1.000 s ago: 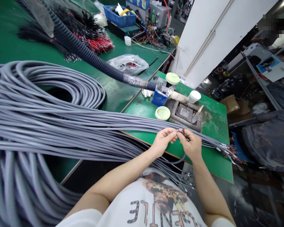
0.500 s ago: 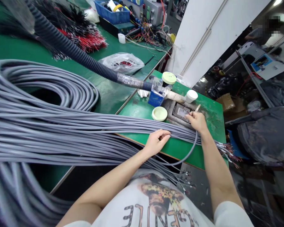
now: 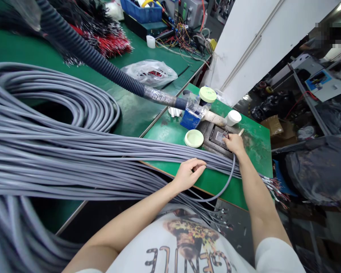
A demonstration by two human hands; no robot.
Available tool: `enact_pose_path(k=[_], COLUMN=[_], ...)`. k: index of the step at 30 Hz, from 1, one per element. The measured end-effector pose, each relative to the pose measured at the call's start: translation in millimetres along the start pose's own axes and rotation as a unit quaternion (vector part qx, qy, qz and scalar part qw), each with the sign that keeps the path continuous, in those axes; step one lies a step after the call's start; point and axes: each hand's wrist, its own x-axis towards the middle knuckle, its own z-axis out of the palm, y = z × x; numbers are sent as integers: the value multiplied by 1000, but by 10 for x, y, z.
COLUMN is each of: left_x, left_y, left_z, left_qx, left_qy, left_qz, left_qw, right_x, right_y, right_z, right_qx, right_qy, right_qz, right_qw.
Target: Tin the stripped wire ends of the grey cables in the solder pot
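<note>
My right hand [image 3: 234, 144] is closed on the end of a grey cable [image 3: 232, 170], which loops down toward the bench's front edge. Its thin dark wire ends show at my fingertips, at the solder pot [image 3: 220, 138], a grimy block with a shiny metal surface in a dark frame. Over the front edge of the grey cable bundle [image 3: 159, 149] is my left hand [image 3: 190, 173], fingers loosely curled, thumb apart, nothing seen in it. Stripped coloured wire ends [image 3: 275, 187] stick out at the bundle's right end.
Around the pot stand a pale green lid [image 3: 194, 138], a white cup [image 3: 233, 118], another lidded jar [image 3: 207, 94] and a blue box [image 3: 190, 118]. A dark corrugated hose [image 3: 102, 66] crosses above the bench. Coiled cable [image 3: 96, 102] and a plastic bag [image 3: 150, 72] lie to the left.
The camera view has shifted slightly. My right hand stays at the solder pot, with the wire ends now a little farther left of the fingers. My left hand keeps nearly the same place.
</note>
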Motion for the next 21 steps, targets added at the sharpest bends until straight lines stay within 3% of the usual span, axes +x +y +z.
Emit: enact_pose_path(k=[8,14,19,21], left_x=[-5,0,2,1], left_y=[-11,-26,-38,-44], left_z=[-6,3,9,10], left_qx=[13,33,46,50], left_qy=[-2,-1,6,8], left_qz=[10,20,36,42], left_qw=[1000,999,998,998], right_x=[1,-215,-652,-843], right_y=[-3,3,-75,-113], right_z=[5,-205,-461,-555], right_qx=[22,110,333,371], right_qy=[7,23,-6,-18], right_qz=[-10,-34,-50,-52], right_qw=[1000,993,942,927])
